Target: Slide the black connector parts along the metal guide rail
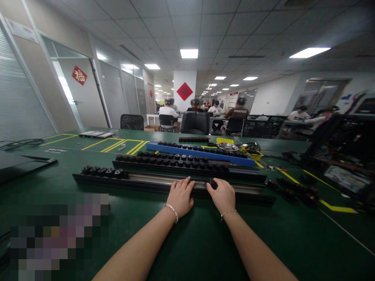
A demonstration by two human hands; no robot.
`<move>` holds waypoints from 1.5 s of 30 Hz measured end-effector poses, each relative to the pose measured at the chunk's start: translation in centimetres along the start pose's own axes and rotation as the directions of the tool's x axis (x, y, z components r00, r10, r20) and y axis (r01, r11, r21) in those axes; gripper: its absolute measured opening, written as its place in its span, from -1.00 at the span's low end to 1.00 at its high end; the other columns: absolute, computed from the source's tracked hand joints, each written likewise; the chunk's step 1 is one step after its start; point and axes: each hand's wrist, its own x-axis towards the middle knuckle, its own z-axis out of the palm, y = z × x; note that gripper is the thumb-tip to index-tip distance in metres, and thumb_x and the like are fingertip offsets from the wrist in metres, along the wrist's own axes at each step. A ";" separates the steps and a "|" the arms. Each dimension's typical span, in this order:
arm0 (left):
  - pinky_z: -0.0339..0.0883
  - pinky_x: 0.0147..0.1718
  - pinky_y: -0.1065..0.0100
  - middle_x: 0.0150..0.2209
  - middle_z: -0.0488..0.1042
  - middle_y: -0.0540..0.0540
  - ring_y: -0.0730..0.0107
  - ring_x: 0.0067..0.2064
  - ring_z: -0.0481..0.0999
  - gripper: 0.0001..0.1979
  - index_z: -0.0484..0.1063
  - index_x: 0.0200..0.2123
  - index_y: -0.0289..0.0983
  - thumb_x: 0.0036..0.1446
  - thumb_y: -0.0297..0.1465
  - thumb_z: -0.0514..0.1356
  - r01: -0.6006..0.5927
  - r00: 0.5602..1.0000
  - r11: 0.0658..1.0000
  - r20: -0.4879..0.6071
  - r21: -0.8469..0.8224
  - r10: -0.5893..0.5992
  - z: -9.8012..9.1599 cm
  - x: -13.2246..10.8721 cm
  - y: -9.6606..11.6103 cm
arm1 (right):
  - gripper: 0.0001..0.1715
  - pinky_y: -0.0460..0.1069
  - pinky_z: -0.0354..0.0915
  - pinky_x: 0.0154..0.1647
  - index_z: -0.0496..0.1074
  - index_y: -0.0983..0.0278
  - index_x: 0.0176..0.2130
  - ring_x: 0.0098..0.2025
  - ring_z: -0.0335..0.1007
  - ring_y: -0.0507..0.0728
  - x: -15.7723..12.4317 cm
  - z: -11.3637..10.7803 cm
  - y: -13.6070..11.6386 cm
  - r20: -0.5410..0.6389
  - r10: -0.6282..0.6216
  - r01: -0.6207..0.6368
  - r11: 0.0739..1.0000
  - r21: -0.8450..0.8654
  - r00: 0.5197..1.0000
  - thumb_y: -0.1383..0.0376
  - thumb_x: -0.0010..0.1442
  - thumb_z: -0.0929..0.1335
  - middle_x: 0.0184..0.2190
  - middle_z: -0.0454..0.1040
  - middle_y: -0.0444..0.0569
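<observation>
A long black rail [149, 180] with a shiny inner channel lies across the green table in front of me. Several small black parts [102, 172] sit in a row at its left end. My left hand [181, 197] rests on the rail near its middle, fingers stretched forward and holding nothing I can see. Just to the right, my right hand [222, 196] pinches a small black part [213, 183] over the channel. Whether that part touches the rail I cannot tell.
Behind lie another black rail [246, 172] filled with black parts and a blue rail [155, 147]. Loose black parts [295, 189] are at right, beside a dark equipment rack [340, 152]. A yellow tray [225, 140] stands farther back. Several people sit at distant tables.
</observation>
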 end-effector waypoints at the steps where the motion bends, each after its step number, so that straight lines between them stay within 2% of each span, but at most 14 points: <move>1: -0.06 0.14 0.08 0.23 0.12 -0.09 0.14 0.18 0.13 -0.41 0.14 0.15 -0.15 -0.01 -0.35 0.11 -0.002 1.000 1.000 -0.003 0.000 0.002 0.0 0.0 0.0 | -0.63 0.06 0.14 -0.03 0.48 0.25 -0.24 -0.09 0.34 0.18 0.0 0.0 0.0 -0.001 0.001 -0.001 1.000 0.000 1.000 0.11 0.07 0.25 -0.18 0.50 0.04; 18: -0.01 0.10 0.12 0.23 0.12 -0.09 0.17 0.14 0.18 -0.44 0.15 0.13 -0.15 0.01 -0.37 0.10 -0.045 0.999 0.999 -0.021 0.004 0.045 0.3 0.0 -0.5 | -0.61 0.06 0.18 -0.07 0.48 0.28 -0.23 -0.11 0.34 0.20 0.2 -1.2 0.9 0.038 0.059 -0.059 0.998 -0.009 0.998 0.14 0.07 0.23 -0.19 0.50 0.06; 30: 0.04 0.08 0.14 0.20 0.18 -0.08 0.19 0.10 0.23 -0.48 0.21 0.08 -0.15 -0.01 -0.40 0.11 -0.061 0.994 0.998 -0.085 0.012 0.062 0.8 0.0 -0.7 | -0.65 0.02 0.17 -0.13 0.48 0.28 -0.29 -0.17 0.34 0.16 0.4 -1.4 2.1 0.004 0.111 -0.111 0.993 -0.035 0.994 0.15 0.03 0.25 -0.26 0.50 0.03; 45: 0.05 0.07 0.12 0.20 0.17 -0.09 0.18 0.10 0.23 -0.51 0.23 0.06 -0.15 0.00 -0.39 0.11 -0.066 0.995 0.998 -0.080 0.022 0.067 0.8 0.0 -0.8 | -0.67 0.01 0.18 -0.15 0.46 0.27 -0.30 -0.16 0.33 0.16 0.6 -1.7 3.7 -0.012 0.103 -0.103 0.994 -0.037 0.995 0.15 0.02 0.24 -0.26 0.49 0.02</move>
